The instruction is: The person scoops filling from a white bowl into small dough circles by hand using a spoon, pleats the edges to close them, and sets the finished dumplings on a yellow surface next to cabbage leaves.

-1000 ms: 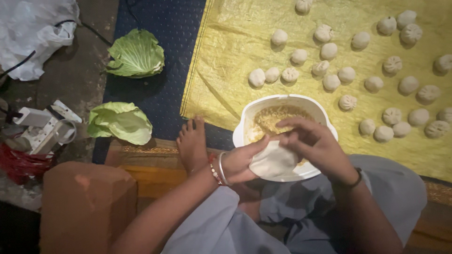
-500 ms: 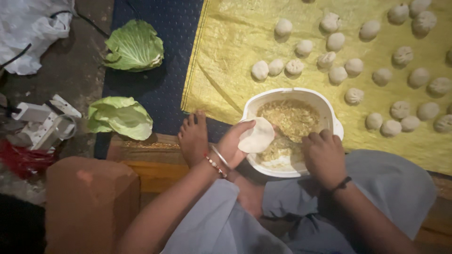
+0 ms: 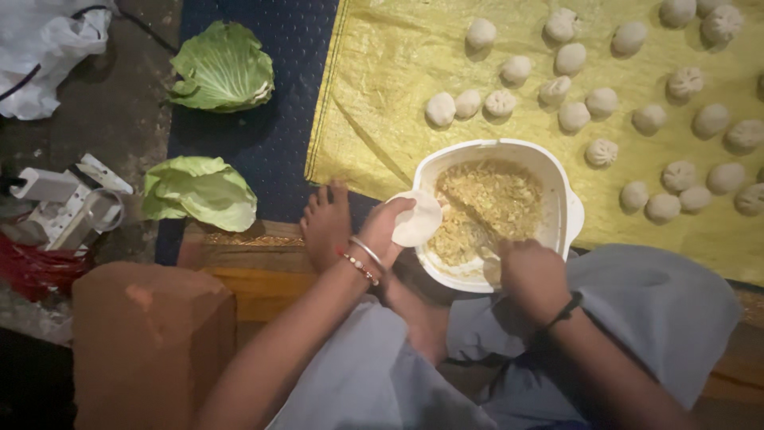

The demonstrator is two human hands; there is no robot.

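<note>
Far left: bare grey floor (image 3: 111, 119), a crumpled white plastic bag (image 3: 40, 56) at the top corner, a small white device (image 3: 68, 203) with cables below it, a red bundle (image 3: 32, 267) under that. Next, a dark blue mat (image 3: 263, 135) with two green cabbage leaves, one upper (image 3: 223, 68), one lower (image 3: 199, 191), well apart from each other with open mat between. Near the bottom, a brick-coloured block (image 3: 151, 342) beside a low wooden board (image 3: 255, 279), a bare foot (image 3: 326, 227) resting at the board's far edge. Then the left hand (image 3: 386, 231), bangles at the wrist, palm cupped and loosely open under a flat round dough wrapper (image 3: 418, 219) (held just over the bowl's near-left rim). A white bowl (image 3: 569, 211) of crumbly yellowish filling (image 3: 485, 203) straddling the near edge of a yellow woven sheet (image 3: 382, 95). Right hand (image 3: 529, 275) closed at the bowl's near rim, fingers down in the filling; whether gripping a spoon cannot be told. Grey trousers (image 3: 652, 310) below. Across the sheet to the right, many shaped dumplings (image 3: 601, 102) in loose rows, small gaps between, a bare yellow strip along the sheet's left edge and directly beyond the bowl.
</note>
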